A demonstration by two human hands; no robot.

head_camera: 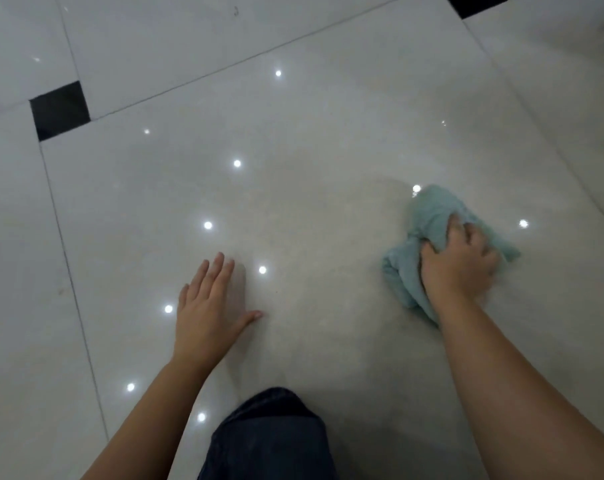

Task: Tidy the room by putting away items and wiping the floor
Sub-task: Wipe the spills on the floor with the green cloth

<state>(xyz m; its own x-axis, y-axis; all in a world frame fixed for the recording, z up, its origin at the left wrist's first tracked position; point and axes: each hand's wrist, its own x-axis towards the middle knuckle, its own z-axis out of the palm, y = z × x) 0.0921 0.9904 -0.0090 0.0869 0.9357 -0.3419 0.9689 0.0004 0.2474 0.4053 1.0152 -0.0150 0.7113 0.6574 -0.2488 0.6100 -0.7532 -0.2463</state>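
The fingers [458,233] of the right hand [458,263] are curled and dug into a crumpled pale teal cloth [428,209], gripping a bunch of its fabric under the palm. The hand presses the cloth down onto the glossy white tiled floor [328,126], at the right of the view. Folds of the cloth stick out beyond the knuckles on the far side, to the right of the hand, and on the near left beside the wrist. The outer edge of this hand is slightly blurred. Its bare forearm runs back to the lower right corner.

The fingers [217,271] of the left hand [207,306] are straight and lie close together, pointing away from the person, with the thumb spread out to the right. The hand lies flat, palm down, on the bare tile and holds nothing. It is well apart from the cloth, on the same large tile. Its bare forearm comes up from the bottom edge, left of centre.

Between the two forearms, at the bottom edge, a bent knee in dark blue denim [272,434] shows.

The floor is made of large pale tiles divided by thin dark grout lines. A small black square inset tile [60,110] sits at a tile corner at the far left, and a second black inset [475,3] is cut off by the top edge at the right. Small round bright light reflections [237,163] dot the shiny surface, some between the hands and two close to the cloth.
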